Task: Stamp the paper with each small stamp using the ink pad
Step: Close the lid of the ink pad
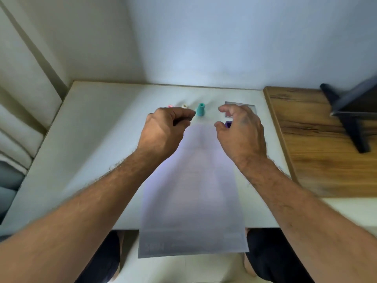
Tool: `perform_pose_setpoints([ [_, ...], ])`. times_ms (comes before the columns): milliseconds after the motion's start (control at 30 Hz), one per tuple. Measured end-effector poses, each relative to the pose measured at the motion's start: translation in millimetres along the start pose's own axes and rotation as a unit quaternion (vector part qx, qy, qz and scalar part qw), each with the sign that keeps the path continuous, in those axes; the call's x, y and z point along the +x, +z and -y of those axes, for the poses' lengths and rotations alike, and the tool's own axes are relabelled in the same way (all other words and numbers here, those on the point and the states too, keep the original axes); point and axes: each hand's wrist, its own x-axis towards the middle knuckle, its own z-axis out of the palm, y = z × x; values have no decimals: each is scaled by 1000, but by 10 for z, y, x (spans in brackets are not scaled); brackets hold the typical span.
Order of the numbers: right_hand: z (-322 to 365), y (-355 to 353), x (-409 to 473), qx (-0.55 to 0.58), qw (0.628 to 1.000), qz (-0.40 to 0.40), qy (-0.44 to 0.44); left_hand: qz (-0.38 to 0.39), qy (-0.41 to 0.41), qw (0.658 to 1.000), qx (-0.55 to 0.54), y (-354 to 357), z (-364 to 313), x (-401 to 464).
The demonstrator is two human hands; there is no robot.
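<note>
Table (87, 152): white, bears all items.
Paper (191, 201): long sheet lying centred, near end overhanging the edge, within reach for stamping.
Right hand (240, 129): fingers curled open, empty, above the purple stamp (228, 124), likely to pick it.
Left hand (165, 127): loosely closed; contents cannot be told.
Ink pad (247, 105): beyond the right hand, partly hidden.
Teal stamp (201, 109), white stamp (184, 106), pink stamp (170, 106): rowed past the paper's far end.

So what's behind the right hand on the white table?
A purple block-shaped stamp peeks out between thumb and fingers, and the corner of a flat grey-framed ink pad shows past the right hand. The hand covers the rest of both.
</note>
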Motion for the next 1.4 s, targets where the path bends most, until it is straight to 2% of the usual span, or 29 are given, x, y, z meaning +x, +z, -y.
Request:
perform_pose_setpoints([
  [133,-231,-63,-92,-25,998,0,53,21,23,998,56,137,-118,-21],
  [267,-426,45,-100,-43,994,35,91,25,52,995,79,258,-243,164],
  [600,-613,60,97,-90,990,25,109,75,92,983,143,996,-631,937],
  [767,-702,43,105,-130,983,39,124,89,97,967,220,1245,-539,1115],
  [1000,-719,77,109,-154,977,66,129,119,125,919,355,1355,-439,1244],
  [1200,-733,133,171,-129,984,53,110,133,134,909,371,1349,-474,1332],
  [1400,-736,188,183,-91,989,33,110,129,121,924,339,1325,-488,1370],
])
